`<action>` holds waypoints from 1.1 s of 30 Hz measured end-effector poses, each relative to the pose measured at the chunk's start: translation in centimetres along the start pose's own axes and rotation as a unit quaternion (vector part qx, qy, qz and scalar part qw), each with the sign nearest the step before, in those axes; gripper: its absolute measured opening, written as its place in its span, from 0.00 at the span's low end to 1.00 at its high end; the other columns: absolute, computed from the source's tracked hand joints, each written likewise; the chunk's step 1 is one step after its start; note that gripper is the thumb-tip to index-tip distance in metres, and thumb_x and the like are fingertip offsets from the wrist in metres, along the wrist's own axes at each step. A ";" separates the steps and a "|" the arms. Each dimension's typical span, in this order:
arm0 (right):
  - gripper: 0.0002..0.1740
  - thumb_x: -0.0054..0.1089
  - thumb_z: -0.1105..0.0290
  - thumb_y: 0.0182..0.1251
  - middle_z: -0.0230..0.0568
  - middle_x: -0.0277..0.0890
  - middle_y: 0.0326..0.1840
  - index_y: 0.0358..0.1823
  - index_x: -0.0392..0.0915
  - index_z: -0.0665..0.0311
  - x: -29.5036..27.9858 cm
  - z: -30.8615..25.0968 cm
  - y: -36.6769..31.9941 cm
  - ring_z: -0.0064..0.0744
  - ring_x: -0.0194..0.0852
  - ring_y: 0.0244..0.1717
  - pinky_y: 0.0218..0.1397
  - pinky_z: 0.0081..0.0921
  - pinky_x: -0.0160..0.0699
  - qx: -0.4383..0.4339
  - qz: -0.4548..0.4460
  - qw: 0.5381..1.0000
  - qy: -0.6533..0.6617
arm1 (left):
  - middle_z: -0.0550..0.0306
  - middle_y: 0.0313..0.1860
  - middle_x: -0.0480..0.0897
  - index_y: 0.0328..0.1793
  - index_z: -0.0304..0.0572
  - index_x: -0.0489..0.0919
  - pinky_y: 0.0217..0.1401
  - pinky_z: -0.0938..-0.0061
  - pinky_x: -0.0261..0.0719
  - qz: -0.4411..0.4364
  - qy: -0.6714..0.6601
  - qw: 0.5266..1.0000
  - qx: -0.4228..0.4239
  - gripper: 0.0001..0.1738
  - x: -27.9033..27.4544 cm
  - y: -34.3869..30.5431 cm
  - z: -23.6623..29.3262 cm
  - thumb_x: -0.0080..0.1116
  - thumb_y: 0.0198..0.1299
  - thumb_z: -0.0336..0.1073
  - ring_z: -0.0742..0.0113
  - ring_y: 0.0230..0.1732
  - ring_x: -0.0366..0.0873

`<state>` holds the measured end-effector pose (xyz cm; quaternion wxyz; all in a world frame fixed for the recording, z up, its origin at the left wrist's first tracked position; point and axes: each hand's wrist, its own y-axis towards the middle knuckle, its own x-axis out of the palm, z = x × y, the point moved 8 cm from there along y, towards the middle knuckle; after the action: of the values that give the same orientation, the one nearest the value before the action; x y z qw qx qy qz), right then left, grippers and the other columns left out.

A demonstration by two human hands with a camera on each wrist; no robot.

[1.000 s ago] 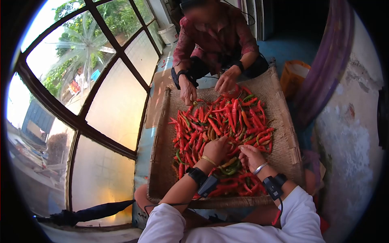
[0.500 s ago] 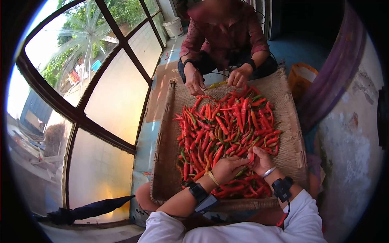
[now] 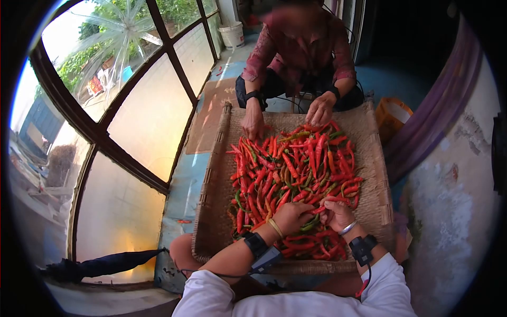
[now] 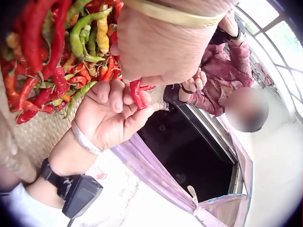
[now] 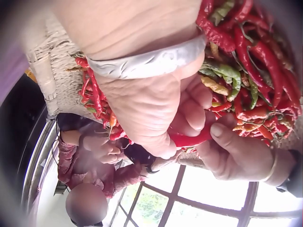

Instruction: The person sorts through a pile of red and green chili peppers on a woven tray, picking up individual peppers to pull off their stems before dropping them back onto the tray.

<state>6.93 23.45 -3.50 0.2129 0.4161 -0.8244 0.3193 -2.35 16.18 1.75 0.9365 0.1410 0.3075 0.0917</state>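
Observation:
A red chili pepper (image 5: pixel 191 138) is held between my two hands, low over the pile. My left hand (image 3: pixel 290 217), with a yellow bangle, pinches one end between thumb and fingers, as the right wrist view shows. My right hand (image 3: pixel 338 215), wearing a silver bangle, grips the other end with curled fingers. In the left wrist view the chili pepper (image 4: pixel 137 94) shows partly, the rest hidden behind my left hand. Beneath both hands spreads a heap of chili peppers (image 3: pixel 264 182), mostly red with some green and yellow ones, in a woven tray (image 3: pixel 211 211).
Across the tray another person (image 3: pixel 301 58) sits with both hands at the heap's far edge. A barred window (image 3: pixel 132 121) runs along the left, with a dark umbrella (image 3: pixel 116 266) below it. A yellow container (image 3: pixel 393 113) and a purple curtain (image 3: pixel 438 127) stand right.
My hands came up from the heap and now hold a red chili pepper between them. The other person's hands, which held a yellow-green chili pepper, have parted and lowered to the heap.

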 end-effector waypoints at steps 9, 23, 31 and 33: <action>0.06 0.54 0.67 0.55 0.33 0.69 0.20 0.30 0.72 0.60 -0.9 -0.5 -0.5 0.24 0.64 0.18 0.22 0.20 0.66 -0.013 0.069 0.997 0.041 | 0.49 0.29 0.79 0.39 0.41 0.77 0.34 0.68 0.73 -0.008 0.094 0.995 -0.033 0.12 -3.3 1.0 0.1 0.56 0.48 0.36 0.56 0.31 0.76; 0.07 0.48 0.68 0.61 0.33 0.70 0.20 0.33 0.72 0.62 1.7 -2.9 -0.4 0.21 0.67 0.18 0.19 0.17 0.68 0.004 0.103 0.993 -0.065 | 0.49 0.22 0.77 0.35 0.42 0.77 0.31 0.66 0.74 -0.066 0.088 0.990 -0.088 0.10 -7.3 -3.3 -3.2 0.53 0.49 0.37 0.53 0.28 0.75; 0.07 0.48 0.67 0.61 0.34 0.73 0.23 0.36 0.71 0.61 4.2 -12.4 4.7 0.22 0.70 0.22 0.25 0.20 0.70 -0.176 0.076 0.981 -0.029 | 0.51 0.23 0.77 0.35 0.41 0.71 0.30 0.63 0.75 -0.263 0.294 0.908 -0.141 0.11 -6.9 -5.1 -3.7 0.50 0.50 0.40 0.53 0.29 0.77; 0.07 0.48 0.67 0.61 0.34 0.73 0.24 0.37 0.71 0.61 3.9 -13.7 6.4 0.22 0.69 0.22 0.25 0.20 0.70 -0.197 0.073 0.978 0.000 | 0.51 0.24 0.77 0.35 0.41 0.71 0.31 0.63 0.75 -0.256 0.296 0.910 -0.134 0.11 -6.5 -5.2 -3.9 0.50 0.50 0.40 0.53 0.29 0.77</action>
<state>0.65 33.81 6.40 0.2672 0.3047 -0.8992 0.1651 -9.37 10.42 0.67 0.8038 -0.1030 0.5813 -0.0727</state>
